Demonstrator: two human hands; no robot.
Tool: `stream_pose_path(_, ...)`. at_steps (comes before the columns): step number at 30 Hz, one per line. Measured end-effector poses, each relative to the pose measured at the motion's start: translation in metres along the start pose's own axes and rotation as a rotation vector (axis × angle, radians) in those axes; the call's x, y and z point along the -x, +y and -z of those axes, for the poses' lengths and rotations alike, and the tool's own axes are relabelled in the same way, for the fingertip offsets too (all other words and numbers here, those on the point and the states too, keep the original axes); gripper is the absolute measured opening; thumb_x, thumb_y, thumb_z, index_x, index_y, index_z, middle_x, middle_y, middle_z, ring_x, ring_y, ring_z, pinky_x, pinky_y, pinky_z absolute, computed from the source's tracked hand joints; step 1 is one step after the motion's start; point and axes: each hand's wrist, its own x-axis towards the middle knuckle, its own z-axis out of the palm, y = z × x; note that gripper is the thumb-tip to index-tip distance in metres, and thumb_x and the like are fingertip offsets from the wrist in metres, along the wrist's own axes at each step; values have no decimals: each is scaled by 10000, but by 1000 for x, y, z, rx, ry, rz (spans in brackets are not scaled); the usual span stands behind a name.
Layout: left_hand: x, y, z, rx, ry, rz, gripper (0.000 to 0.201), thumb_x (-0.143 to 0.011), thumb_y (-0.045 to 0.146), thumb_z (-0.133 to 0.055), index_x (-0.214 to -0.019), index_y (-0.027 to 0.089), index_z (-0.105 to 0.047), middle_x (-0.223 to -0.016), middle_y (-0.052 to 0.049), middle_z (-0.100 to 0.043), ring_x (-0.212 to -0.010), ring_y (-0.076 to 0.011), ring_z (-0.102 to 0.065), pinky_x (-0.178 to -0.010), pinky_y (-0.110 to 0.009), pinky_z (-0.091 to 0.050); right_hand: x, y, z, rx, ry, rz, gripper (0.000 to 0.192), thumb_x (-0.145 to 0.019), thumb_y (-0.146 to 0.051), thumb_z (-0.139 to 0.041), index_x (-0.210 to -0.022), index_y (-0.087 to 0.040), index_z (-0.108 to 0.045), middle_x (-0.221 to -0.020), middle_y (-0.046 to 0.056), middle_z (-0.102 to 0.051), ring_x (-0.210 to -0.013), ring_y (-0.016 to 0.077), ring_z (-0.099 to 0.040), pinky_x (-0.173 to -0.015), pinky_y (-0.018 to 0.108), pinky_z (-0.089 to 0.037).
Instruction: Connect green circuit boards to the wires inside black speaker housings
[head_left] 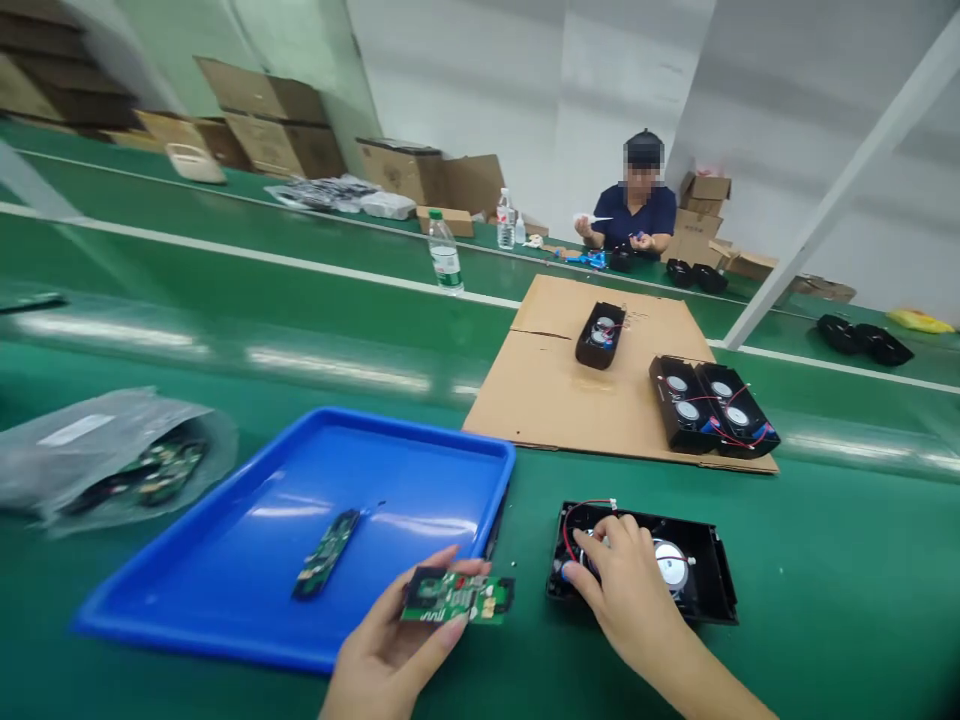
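Observation:
My left hand [397, 635] is closed on a green circuit board [459, 597], held between thumb and fingers just past the blue tray's near right corner. On my right, a black speaker housing [709, 585] lies open side up on the green table. Over its left half reaches my right hand [626, 585], fingers apart, with thumb and index finger close to a red wire [568, 535] and a small blue part. That hand hides most of the left round speaker; the right round speaker [670, 565] shows beside it. A second circuit board [328, 553] lies in the blue tray [300, 650].
Left of the tray lies a plastic bag [97, 440] of circuit boards. A cardboard sheet [540, 375] ahead bears more speaker housings [686, 410]. Behind it stand a water bottle [445, 255] and a white post [832, 190]. A co-worker [637, 210] sits at the far bench.

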Motion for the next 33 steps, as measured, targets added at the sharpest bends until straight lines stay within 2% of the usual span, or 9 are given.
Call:
stream_pose_path(2, 3, -2, -7, 110, -9, 48, 497, -565, 399, -837, -989, 238, -634, -878, -40, -743, -882, -246, -685, -785, -296, -547, -11, -5, -14, -164, -6, -8, 308, -950, -377, -421, -1013, -169, -639, -847, 85, -611, -787, 213, -545, -672, 360, -482)
stream_pose_path(6, 2, -10, -5, 202, -136, 108, 443, -558, 304, -862, -899, 229, -590, -862, -39, -745, -875, -234, -695, -776, -293, -545, -22, -1, -24, -761, 0, -153, 268, -931, -393, -471, -921, -190, -646, -950, 70, -659, -909, 196, -611, -804, 349, -500)
stream_pose_path(9, 2, -15, -4, 210, -184, 92, 392, -597, 274, -846, -895, 225, -597, -885, -42, -739, -866, -219, -694, -779, -289, -543, -27, 0, -20, -1136, -23, -272, 240, -877, -418, -570, -981, -215, -645, -871, 40, -693, -762, 166, -657, -660, 284, -532)
stream_pose_path(11, 2, -16, -5, 195, -209, 87, 371, -625, 277, -828, -925, 226, -615, -927, -56, -733, -874, -225, -690, -768, -295, -549, -28, -2, -14, -1237, -44, -280, 234, -873, -390, -588, -1045, -235, -620, -785, 9, -697, -578, 125, -627, -529, 240, -507)
stream_pose_path(13, 1, -16, -6, 181, -233, 97, 359, -644, 296, -814, -950, 224, -640, -934, -69, -732, -862, -234, -689, -769, -316, -554, -27, -7, -5, -1135, -76, -182, 171, -889, -327, -575, -1023, -239, -633, -728, -6, -684, -517, 104, -586, -484, 220, -475)
stream_pose_path(15, 0, -15, -8, 164, -265, 115, 352, -652, 329, -803, -956, 209, -672, -905, -85, -733, -837, -245, -689, -782, -346, -556, -25, -12, 3, -891, -88, 8, 143, -911, -260, -540, -941, -215, -671, -688, 4, -661, -557, 109, -571, -507, 224, -463)
stream_pose_path(19, -1, -12, -10, 145, -309, 154, 378, -620, 410, -805, -907, 175, -730, -848, -113, -735, -803, -270, -684, -769, -370, -562, -21, -21, 8, -503, 33, 292, 223, -927, -167, -481, -856, -139, -691, -610, 28, -563, -565, 118, -484, -498, 241, -416)
stream_pose_path(26, -3, -6, -15, 193, -298, 304, 400, -542, 449, -835, -846, 199, -765, -686, -71, -708, -604, -183, -637, -544, -253, -543, -18, -22, -2, -417, 137, 373, 177, -890, -72, -500, -830, -92, -665, -573, 19, -486, -550, 121, -390, -476, 262, -339)
stream_pose_path(33, -7, -7, -22, 246, -309, 379, 411, -518, 456, -844, -838, 209, -771, -593, -42, -656, -559, -153, -594, -493, -224, -514, -18, -17, -3, -376, 86, 463, 164, -896, -60, -482, -941, -99, -635, -591, 15, -522, -570, 130, -418, -498, 277, -336)
